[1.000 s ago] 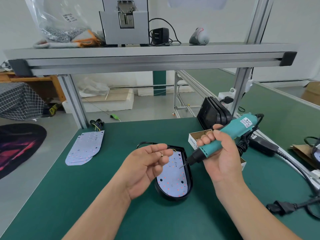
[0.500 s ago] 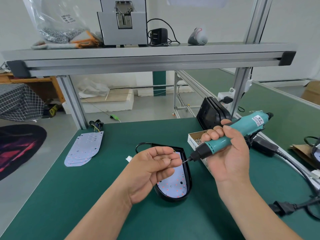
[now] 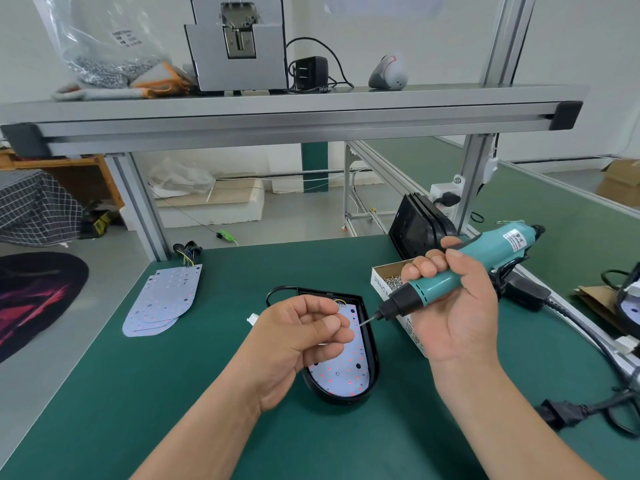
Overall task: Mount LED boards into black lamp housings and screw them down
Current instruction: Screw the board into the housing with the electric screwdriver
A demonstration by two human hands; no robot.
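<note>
A black lamp housing lies on the green bench with a white LED board seated inside it. Above its near half, my left hand pinches a small screw between thumb and fingertips; the screw itself is mostly hidden. My right hand grips a teal electric screwdriver, tilted down to the left. Its bit tip touches my left fingertips, above the board.
An open box of screws stands right of the housing. Spare LED boards are stacked at the left, more black housings at the back right. Cables and a plug run along the right. An aluminium shelf beam crosses overhead.
My right hand lifted the screwdriver and swung its bit toward my left fingertips, which closed on the screw and met the tip. The housing stayed put.
</note>
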